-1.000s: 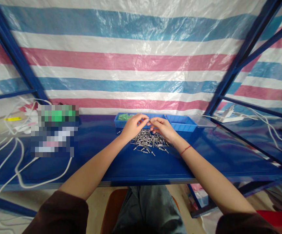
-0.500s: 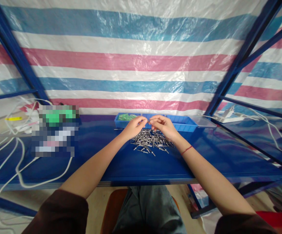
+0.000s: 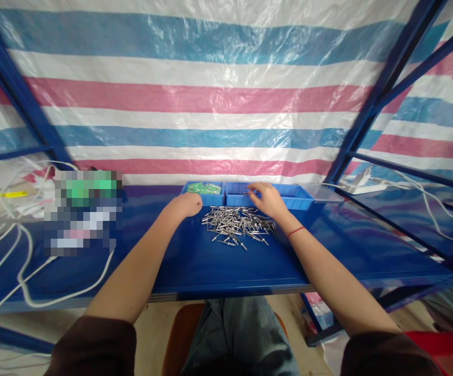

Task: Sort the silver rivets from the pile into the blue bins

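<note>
The two hands are apart, reaching forward over the blue workbench point(image 3: 187, 271). The left hand point(image 3: 190, 204) is curled inward just in front of a blue bin point(image 3: 213, 200) of green packets point(image 3: 201, 188); its fingers are mostly hidden from where I stand, so I can't tell whether they pinch anything. The right hand point(image 3: 267, 199), above a red cord bracelet point(image 3: 296, 231), hovers at the neighbouring blue bin point(image 3: 235, 200), its thumb and forefinger parted, with nothing I can make out between them. A few small dark pieces lie in that bin, just beyond the right fingertips, too small to name surely. Between the hands and a little nearer the body sits a heap of silvery blind rivets point(image 3: 238, 223), lying every which way, a few strays along its near edge. Judging by how things lie, only a little is done: the bulk of the rivets is loose on the bench, left to be handled. Beyond the right hand, another blue bin point(image 3: 299, 202) stands beside a clear plastic sheet point(image 3: 326, 192).
</note>
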Available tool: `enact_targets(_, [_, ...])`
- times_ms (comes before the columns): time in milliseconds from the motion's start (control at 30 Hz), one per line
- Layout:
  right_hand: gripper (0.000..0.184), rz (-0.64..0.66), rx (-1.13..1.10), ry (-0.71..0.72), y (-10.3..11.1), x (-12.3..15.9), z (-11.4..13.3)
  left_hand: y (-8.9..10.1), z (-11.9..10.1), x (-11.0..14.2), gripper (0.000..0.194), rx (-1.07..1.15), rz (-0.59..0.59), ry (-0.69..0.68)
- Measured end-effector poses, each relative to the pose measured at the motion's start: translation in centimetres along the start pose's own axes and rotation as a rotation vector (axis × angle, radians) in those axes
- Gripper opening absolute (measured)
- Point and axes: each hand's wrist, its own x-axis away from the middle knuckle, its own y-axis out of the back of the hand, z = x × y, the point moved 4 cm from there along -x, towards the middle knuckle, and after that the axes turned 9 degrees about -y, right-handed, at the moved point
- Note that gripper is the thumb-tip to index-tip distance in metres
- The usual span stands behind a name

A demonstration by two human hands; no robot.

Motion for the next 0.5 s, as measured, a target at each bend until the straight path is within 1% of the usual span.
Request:
enact_targets(67, [0.024,0.096,-0.014,-0.023,0.0,0.3,0.3,-0.1,0.4,0.4,0.024,-0.038,0.132,0.082])
enact_targets(100, [0.024,0.166,-0.025,-0.021,-0.1,0.4,0.6,-0.1,0.6,0.6,0.025,-0.057,0.171,0.121])
enact_targets(167, [0.023,0.313,-0.017,0.003,-0.5,0.8,1.1,0.1,1.0,0.8,0.027,-0.095,0.194,0.191])
enact_targets(233, [0.024,0.421,0.046,0.02,-1.0,1.1,1.3,0.2,1.5,0.8,0.028,-0.116,0.181,0.236])
enact_targets(300, [0.024,0.473,0.134,-0.003,-1.3,1.3,1.2,0.0,2.0,0.7,0.024,-0.108,0.159,0.249])
enact_targets(367, [0.024,0.493,0.192,-0.035,-1.6,1.3,0.9,-0.5,2.5,0.5,0.02,-0.078,0.14,0.234])
enact_targets(433, [0.024,0.503,0.206,-0.047,-1.7,1.3,0.6,-1.1,2.7,0.1,0.016,-0.053,0.125,0.206])
enact_targets(500, [0.023,0.518,0.189,-0.039,-1.8,1.3,0.3,-1.6,2.6,-0.2,0.014,-0.027,0.095,0.142])
